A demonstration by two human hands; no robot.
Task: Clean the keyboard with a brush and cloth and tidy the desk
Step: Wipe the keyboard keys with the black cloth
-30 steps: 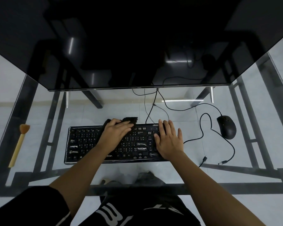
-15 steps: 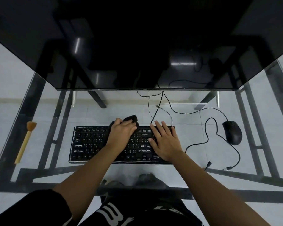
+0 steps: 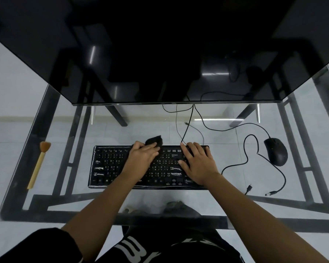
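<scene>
While the dark crumpled cloth (image 3: 154,140) sits under the left hand (image 3: 143,158) at the far edge of the black full-size keyboard (image 3: 110,165), the task appears to be in its wiping stage. The long brush with the pale wooden handle and orange-brown bristles (image 3: 38,164) lies untouched, well apart to the left on the clear glass surface (image 3: 122,133), so I judge the brushing is either finished or set aside for now. Whether the keys are clean cannot be told from this view.

Tidying looks undone: the thin black cables (image 3: 245,154) loop loosely between the keyboard and the black computer mouse (image 3: 276,151), their plugs lie free near the front right, and the brush is not put away.

Left-hand fingers lie fairly straight and close together on top of the cloth, pressing it down on the upper middle key rows rather than pinching it, as far as can be seen; part of the cloth pokes out beyond the fingertips. Spread flat with its fingers apart, the right hand (image 3: 198,164) rests on the right end of the keyboard, probably steadying it. Both hands are thus on the keyboard, which lies square below the large black monitor (image 3: 160,54).
</scene>
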